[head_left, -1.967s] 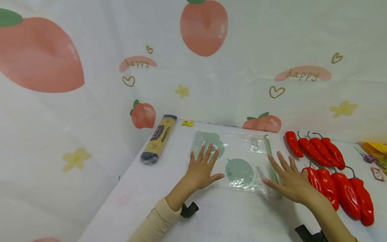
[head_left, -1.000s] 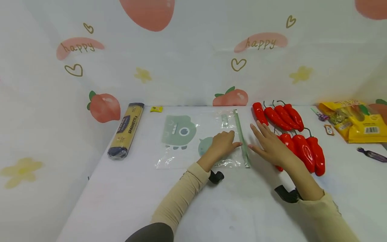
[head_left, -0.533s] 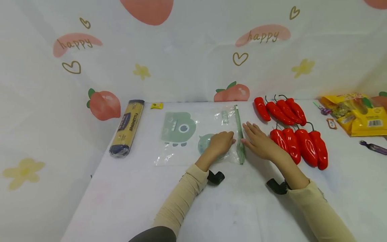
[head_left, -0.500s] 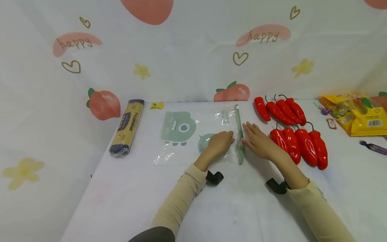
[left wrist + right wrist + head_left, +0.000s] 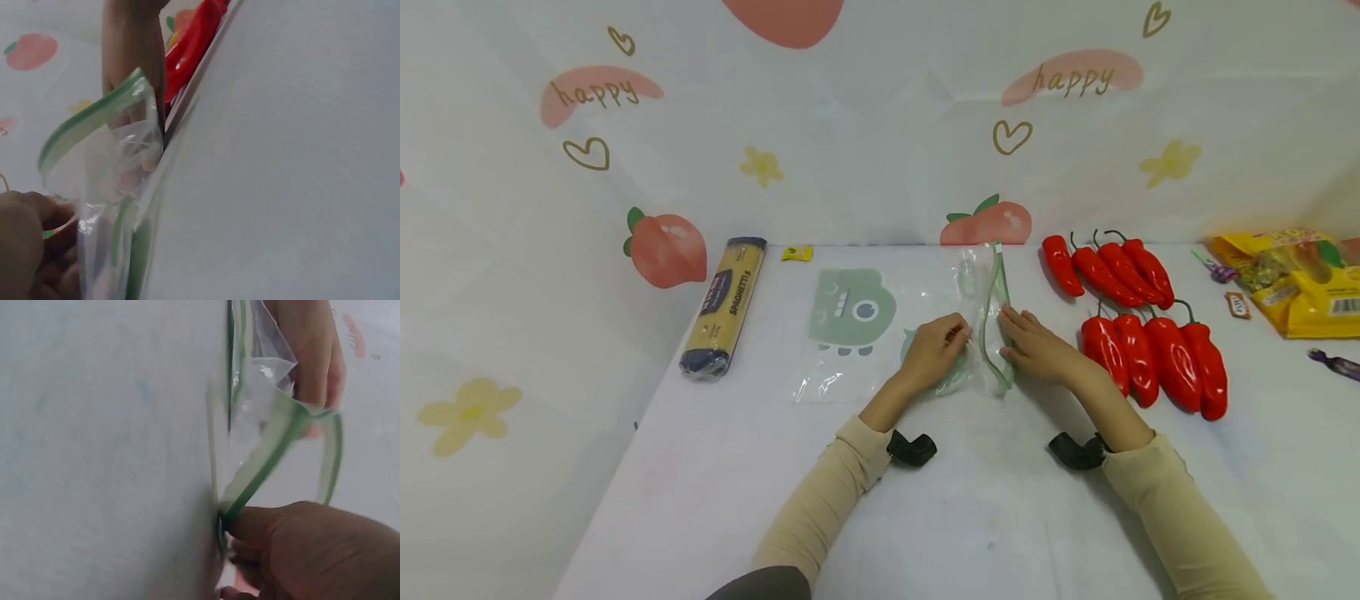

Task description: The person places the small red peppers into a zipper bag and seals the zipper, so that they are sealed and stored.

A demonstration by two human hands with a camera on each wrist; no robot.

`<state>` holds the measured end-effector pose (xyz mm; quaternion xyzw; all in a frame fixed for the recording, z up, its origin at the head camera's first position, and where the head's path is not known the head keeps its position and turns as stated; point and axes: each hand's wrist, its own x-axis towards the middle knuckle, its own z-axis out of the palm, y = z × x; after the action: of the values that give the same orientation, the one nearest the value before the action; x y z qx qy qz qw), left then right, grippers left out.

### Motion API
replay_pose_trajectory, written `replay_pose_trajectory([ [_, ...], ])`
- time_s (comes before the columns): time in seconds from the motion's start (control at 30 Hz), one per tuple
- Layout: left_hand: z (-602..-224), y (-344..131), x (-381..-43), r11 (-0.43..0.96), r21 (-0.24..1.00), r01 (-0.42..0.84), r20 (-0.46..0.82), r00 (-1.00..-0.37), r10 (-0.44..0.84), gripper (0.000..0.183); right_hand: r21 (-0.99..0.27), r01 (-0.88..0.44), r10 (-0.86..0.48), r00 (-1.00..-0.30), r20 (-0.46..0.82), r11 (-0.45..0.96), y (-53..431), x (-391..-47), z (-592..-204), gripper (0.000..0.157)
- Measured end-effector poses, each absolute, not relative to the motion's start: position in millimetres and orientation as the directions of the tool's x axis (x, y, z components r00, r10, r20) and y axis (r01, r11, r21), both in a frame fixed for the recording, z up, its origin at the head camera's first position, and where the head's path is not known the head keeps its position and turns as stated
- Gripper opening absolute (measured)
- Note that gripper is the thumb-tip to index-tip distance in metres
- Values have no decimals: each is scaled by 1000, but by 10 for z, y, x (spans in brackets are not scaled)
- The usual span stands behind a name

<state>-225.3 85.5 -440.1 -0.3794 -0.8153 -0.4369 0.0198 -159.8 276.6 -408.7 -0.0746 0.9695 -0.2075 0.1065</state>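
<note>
Green edge point(image 5: 999, 265) of the clear bag point(image 5: 850, 310), nearly flat earlier, now gapes, apparently giving access inside, bag lying on table point(image 5: 962, 517), left hand point(image 5: 931, 357) pinching film, right hand point(image 5: 1039, 354) touching edge, fingers extended.

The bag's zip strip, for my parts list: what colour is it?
Green; the zip strip shows best in the right wrist view.

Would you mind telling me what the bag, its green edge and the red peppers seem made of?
Bag: thin, glossy plastic film, being see-through with creases and bright glints. Green edge: probably flexible plastic, smooth-looking, as it bends with the bag. Red peppers: smooth and shiny with sharp highlights, perhaps moulded plastic, though possibly real.
</note>
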Motion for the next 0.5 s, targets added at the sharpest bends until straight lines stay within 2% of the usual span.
replay_pose_trajectory([
  [0.17,-4278,773,-2114,150,895,421,321,-839,440,16,-415,-67,-173,-960,-221,907,2844,-1576,-4121,64],
  [0.27,-4181,755,-2018,29,957,290,253,-876,411,15,-411,-72,-164,-967,-193,909,2859,-1542,-4108,63],
  [0.4,-4161,736,-1968,14,971,240,215,-890,402,15,-444,-91,-121,-992,-40,891,2850,-1473,-3995,58],
  [0.5,-4149,722,-1955,60,962,267,226,-898,376,14,-505,-67,8,-989,146,861,2946,-1365,-3886,52],
])
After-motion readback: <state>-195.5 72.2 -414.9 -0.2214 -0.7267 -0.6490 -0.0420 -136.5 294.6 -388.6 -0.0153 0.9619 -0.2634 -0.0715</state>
